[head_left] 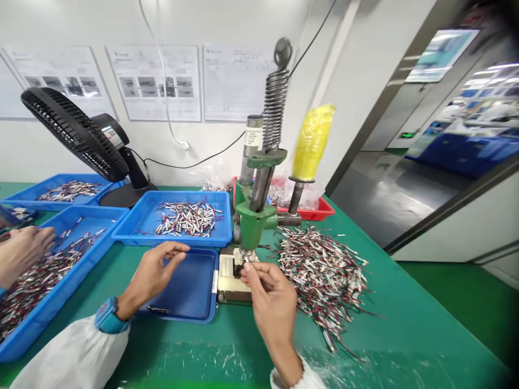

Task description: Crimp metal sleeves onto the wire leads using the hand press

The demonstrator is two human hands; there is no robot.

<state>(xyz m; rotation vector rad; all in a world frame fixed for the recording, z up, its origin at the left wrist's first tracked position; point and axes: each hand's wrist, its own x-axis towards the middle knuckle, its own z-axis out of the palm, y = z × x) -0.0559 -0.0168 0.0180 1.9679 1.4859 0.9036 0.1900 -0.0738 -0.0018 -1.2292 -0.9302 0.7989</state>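
Fingers of the right hand [272,289] were pinched together at the green press [254,216], on a small part [245,262] mostly hidden by the fingertips. The left hand [156,270] hung empty above the dark blue tray [188,286], thumb and fingertips slightly apart. Right of the press, toward the worktop's [389,324] right edge, lay a heap of wired pieces [324,275]. Another person's hand [25,248] reached over a blue bin [60,270] at the worktop's left edge.
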